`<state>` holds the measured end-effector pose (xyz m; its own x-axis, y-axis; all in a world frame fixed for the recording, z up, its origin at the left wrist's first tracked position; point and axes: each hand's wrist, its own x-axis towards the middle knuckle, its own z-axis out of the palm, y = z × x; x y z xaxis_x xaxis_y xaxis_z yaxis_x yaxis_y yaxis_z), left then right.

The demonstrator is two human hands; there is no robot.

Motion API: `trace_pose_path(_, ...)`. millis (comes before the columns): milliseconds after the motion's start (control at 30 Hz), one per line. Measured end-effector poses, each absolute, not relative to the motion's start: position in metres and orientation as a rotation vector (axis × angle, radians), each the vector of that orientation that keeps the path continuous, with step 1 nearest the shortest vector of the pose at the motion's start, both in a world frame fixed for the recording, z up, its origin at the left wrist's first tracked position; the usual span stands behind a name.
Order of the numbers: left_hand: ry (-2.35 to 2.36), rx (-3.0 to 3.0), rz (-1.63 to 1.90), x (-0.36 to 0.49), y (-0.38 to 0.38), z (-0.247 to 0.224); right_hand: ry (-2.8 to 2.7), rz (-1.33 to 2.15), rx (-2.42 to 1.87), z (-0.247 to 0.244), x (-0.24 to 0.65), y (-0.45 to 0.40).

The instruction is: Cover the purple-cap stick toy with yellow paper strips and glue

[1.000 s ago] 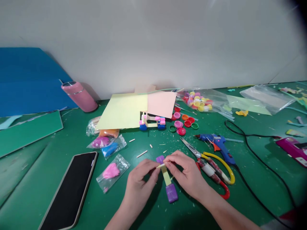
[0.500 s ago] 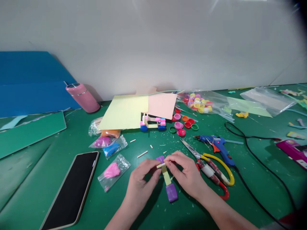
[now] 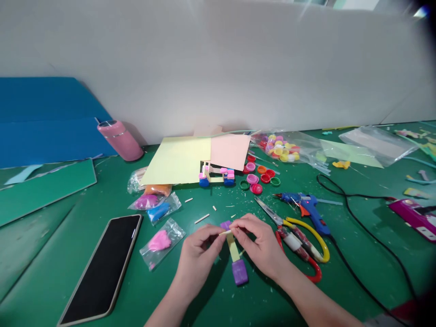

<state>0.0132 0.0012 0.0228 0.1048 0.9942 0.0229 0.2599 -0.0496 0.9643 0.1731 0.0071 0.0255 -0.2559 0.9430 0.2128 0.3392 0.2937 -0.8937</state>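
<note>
Between my fingertips is a small pale yellow strip (image 3: 226, 232), with my left hand (image 3: 201, 249) pinching its left end and my right hand (image 3: 256, 241) its right end. Just below the strip lies a pale flat stick (image 3: 233, 249) with a purple clay block (image 3: 240, 272) at its near end and another purple piece (image 3: 225, 225) at the far end. A thin pale sliver shows beside my right fingers. Further back stands a small pink, blue and cream model (image 3: 217, 175) with blue feet or wheels.
Scissors (image 3: 296, 236) with red and yellow handles and a blue glue gun (image 3: 308, 206) lie to the right, its black cord trailing. A phone (image 3: 100, 270) and bagged clay (image 3: 160, 240) are on the left. Bottle caps (image 3: 252, 178), paper (image 3: 177, 156) and a pink tumbler (image 3: 121, 141) sit behind.
My left fingers have closed in on the strip's left end, and both hands are nearer each other. The view has shifted slightly.
</note>
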Motion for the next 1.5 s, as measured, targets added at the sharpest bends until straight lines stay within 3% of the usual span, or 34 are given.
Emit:
trace_pose_path(500, 1.353, 1.558, 0.971, -0.025, 0.005, 0.024, -1.6, 0.841, -1.421, 0.025, 0.224, -0.01)
trace_pose_path(900, 1.326, 1.725, 1.007, -0.016, 0.002, 0.025, -1.771, 0.927, -1.175, 0.026, 0.161, 0.002)
trace_pose_path(1500, 1.321, 1.483, 1.099, -0.015, 0.003, 0.019, -1.794, 0.907, -1.173, 0.028, 0.158, 0.006)
